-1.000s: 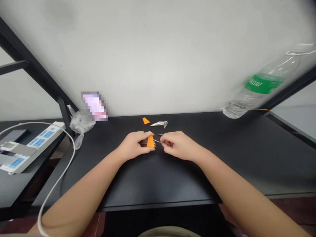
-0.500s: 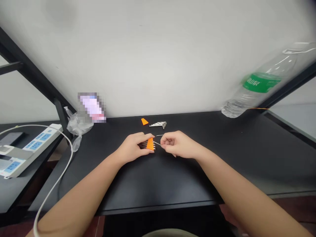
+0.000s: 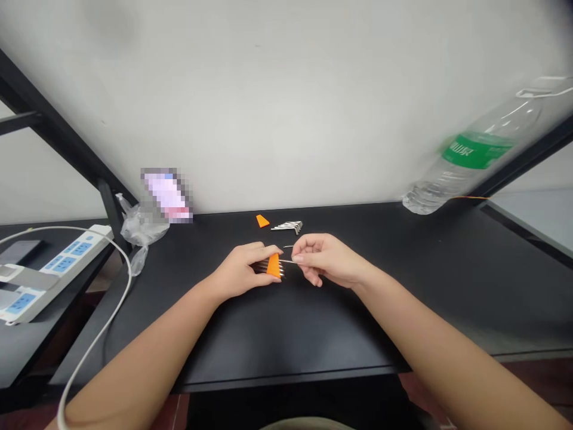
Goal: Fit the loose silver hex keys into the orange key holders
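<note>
My left hand (image 3: 239, 272) is closed around an orange hex key holder (image 3: 274, 266), thumb below and index finger above. Several metal hex keys pass through the holder, their ends poking out on its right side. Between thumb and fingertips, my right hand (image 3: 324, 260) pinches a thin hex key (image 3: 287, 261) whose left end meets the holder's upper part; how deep it sits I cannot tell. Just behind my right fingers lies a short loose hex key (image 3: 287, 246). Farther back rest a bunch of silver hex keys (image 3: 289, 226) and a second orange holder (image 3: 262, 221).
A large plastic bottle (image 3: 477, 149) with a green label leans at the back right of the black table (image 3: 286, 340). On the left are a clear plastic bag (image 3: 142, 230), a blurred phone (image 3: 168, 194), a power strip (image 3: 58, 269) and a white cable (image 3: 131, 272).
My right hand has turned slightly, its lower fingers loosening outward while the pinch stays. The thin hex key now lies more level against the holder, which has shifted slightly down.
</note>
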`<state>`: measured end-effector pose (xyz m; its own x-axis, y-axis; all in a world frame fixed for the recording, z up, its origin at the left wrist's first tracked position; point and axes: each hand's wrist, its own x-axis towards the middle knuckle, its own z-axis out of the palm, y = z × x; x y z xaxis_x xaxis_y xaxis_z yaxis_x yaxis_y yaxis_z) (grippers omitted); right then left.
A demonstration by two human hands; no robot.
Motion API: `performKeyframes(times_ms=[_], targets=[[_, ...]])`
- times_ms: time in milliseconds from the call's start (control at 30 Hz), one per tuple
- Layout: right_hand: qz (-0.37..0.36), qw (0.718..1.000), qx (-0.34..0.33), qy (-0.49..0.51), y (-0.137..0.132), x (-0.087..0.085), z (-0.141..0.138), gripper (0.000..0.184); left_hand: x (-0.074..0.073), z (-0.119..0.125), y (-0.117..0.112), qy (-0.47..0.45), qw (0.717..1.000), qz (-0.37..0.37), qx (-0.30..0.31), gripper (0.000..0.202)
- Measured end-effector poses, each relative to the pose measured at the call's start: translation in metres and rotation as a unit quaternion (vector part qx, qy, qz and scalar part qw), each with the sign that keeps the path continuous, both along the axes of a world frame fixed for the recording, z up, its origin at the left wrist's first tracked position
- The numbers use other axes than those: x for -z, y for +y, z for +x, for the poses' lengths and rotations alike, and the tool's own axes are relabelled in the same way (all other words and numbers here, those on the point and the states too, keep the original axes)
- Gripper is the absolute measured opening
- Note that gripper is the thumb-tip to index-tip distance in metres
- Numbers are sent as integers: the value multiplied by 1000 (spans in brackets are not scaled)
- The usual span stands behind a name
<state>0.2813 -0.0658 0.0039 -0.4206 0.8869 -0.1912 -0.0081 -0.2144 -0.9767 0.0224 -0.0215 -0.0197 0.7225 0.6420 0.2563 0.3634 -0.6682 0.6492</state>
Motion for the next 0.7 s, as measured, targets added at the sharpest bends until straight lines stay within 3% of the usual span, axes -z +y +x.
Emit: performKeyframes(times_ms=[133,367,433,533,700], targets=[[35,999,29,18,0,10,-14,33,-4,5,-5,-17,1000,14,-9,44],[154,974,87,-145,3,21,-21,38,-8,10,-8,5,999,35,11,39],[221,944,118,-215,9,24,-12,35,-6,8,-5,23,998,49,-7,44],[346,866,131,-336,22,33,4,21,-4,3,-1,26,997,57,-37,52],[376,810,59,-447,35,47,19,17,-3,-1,3,23,996,65,-56,54]])
